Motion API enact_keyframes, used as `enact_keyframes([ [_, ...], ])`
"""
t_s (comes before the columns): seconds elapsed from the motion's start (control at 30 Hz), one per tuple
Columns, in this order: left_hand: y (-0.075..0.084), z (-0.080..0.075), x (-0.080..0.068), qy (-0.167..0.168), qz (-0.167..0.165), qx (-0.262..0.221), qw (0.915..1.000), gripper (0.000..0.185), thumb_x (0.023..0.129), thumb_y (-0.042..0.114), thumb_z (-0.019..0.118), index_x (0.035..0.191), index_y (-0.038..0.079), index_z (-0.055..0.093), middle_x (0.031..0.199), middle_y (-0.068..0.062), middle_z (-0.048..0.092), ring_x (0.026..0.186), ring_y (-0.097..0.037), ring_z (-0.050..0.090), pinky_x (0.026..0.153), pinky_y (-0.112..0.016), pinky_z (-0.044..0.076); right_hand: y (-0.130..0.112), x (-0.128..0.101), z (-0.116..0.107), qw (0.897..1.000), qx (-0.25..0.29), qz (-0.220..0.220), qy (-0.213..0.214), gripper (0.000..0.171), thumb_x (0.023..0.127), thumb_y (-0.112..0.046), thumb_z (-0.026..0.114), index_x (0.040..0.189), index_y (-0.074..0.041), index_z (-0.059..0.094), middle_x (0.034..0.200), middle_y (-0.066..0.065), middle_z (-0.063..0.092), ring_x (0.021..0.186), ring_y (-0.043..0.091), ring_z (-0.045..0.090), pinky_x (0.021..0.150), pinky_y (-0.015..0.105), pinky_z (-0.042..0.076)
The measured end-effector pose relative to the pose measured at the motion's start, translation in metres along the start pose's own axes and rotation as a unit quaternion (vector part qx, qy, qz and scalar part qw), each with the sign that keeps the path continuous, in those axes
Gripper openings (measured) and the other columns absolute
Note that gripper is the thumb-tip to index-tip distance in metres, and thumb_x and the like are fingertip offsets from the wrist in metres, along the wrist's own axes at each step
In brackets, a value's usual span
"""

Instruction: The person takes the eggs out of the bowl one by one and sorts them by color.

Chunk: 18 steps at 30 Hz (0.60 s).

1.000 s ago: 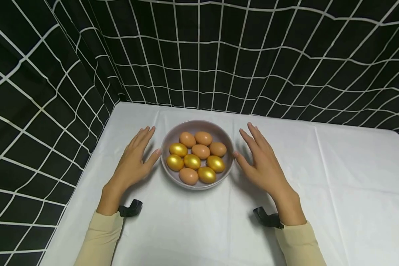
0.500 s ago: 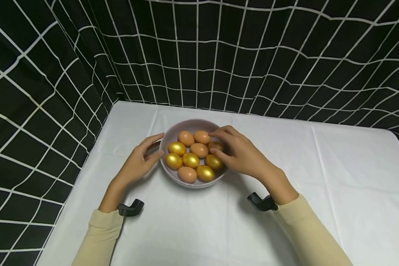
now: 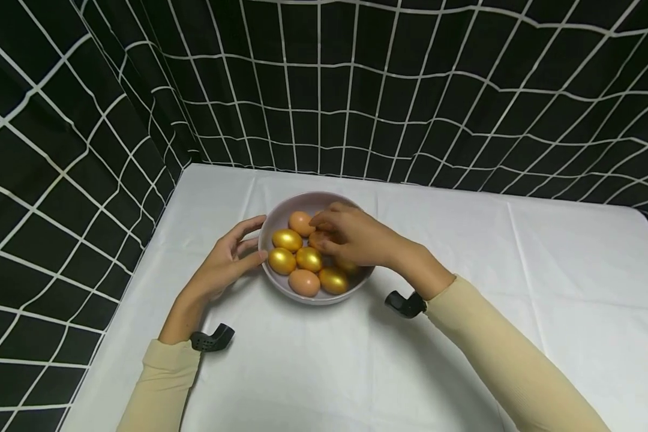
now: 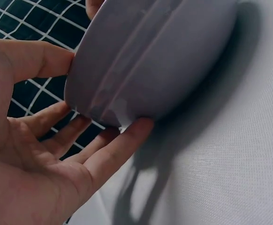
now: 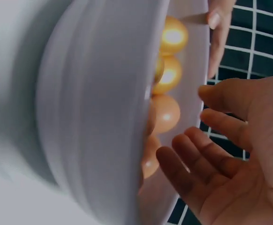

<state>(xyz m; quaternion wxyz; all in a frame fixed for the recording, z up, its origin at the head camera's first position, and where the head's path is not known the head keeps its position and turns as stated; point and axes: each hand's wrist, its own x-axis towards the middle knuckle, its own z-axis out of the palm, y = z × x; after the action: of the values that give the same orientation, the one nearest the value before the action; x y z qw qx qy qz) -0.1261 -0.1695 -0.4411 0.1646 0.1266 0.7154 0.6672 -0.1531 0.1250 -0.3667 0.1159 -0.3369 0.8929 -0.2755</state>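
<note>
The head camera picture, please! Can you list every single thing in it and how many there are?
Round smooth bowl: one, pale mauve, on the cloth
Shiny oval eggs: at least four, gold, in the bowl
Plain oval eggs: at least three, light brown, in the bowl; more may be hidden
Smooth tablecloth: one, white, under the bowl
Hanging grid fabric: pieces uncountable, black with white lines, behind and left
Small wrist devices: two, black, one per wrist
Long sleeves: two, beige, on the forearms
Left hand: one, bare, touching the bowl's left side
Right hand: one, bare, over the eggs
</note>
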Motion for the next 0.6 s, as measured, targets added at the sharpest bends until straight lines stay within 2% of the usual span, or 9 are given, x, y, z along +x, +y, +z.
enact_keyframes([
  [0.17,0.000,0.000,0.000,-0.003,0.001,-0.007,1.0000,0.074,0.097,0.001,0.067,0.164,0.008,0.035,0.172,-0.015,0.031,0.151,-0.044,0.044,0.096,-0.016,0.057,-0.009,0.011,0.003,0.999,-0.032,0.004,-0.042,0.033,0.097,-0.015,0.070,0.128,-0.005,0.071,0.123,0.012,0.071,0.112,0.026,0.065,0.107,0.044,0.052],
  [0.23,0.000,0.000,0.001,-0.002,-0.002,-0.012,0.9999,0.075,0.097,0.001,0.068,0.164,0.008,0.035,0.172,-0.015,0.031,0.150,-0.044,0.044,0.095,-0.017,0.057,-0.012,0.014,0.004,0.997,-0.044,0.001,-0.059,0.028,0.096,-0.015,0.071,0.123,-0.007,0.072,0.116,0.012,0.070,0.107,0.025,0.063,0.101,0.043,0.053],
  [0.37,-0.001,-0.001,0.000,0.003,-0.007,-0.019,0.9998,0.075,0.096,0.000,0.068,0.164,0.008,0.035,0.172,-0.015,0.031,0.150,-0.044,0.045,0.094,-0.018,0.058,-0.018,0.020,0.008,0.995,-0.066,-0.016,-0.079,0.023,0.096,-0.017,0.071,0.117,-0.009,0.073,0.105,0.010,0.068,0.103,0.025,0.057,0.098,0.041,0.049],
  [0.47,-0.001,-0.001,0.000,0.004,-0.011,-0.022,0.9997,0.076,0.096,-0.001,0.067,0.164,0.009,0.034,0.172,-0.015,0.031,0.149,-0.044,0.045,0.094,-0.019,0.059,-0.022,0.024,0.012,0.992,-0.073,-0.007,-0.101,0.025,0.098,-0.019,0.070,0.121,-0.010,0.073,0.107,0.008,0.067,0.102,0.023,0.056,0.098,0.038,0.049],
  [0.6,-0.002,-0.001,0.001,0.002,-0.016,-0.024,0.9996,0.076,0.097,0.001,0.067,0.164,0.011,0.034,0.172,-0.014,0.030,0.149,-0.044,0.045,0.093,-0.021,0.060,-0.028,0.029,0.015,0.985,-0.097,0.024,-0.139,0.026,0.098,-0.019,0.068,0.123,-0.015,0.072,0.109,0.006,0.062,0.098,0.021,0.056,0.089,0.035,0.051],
])
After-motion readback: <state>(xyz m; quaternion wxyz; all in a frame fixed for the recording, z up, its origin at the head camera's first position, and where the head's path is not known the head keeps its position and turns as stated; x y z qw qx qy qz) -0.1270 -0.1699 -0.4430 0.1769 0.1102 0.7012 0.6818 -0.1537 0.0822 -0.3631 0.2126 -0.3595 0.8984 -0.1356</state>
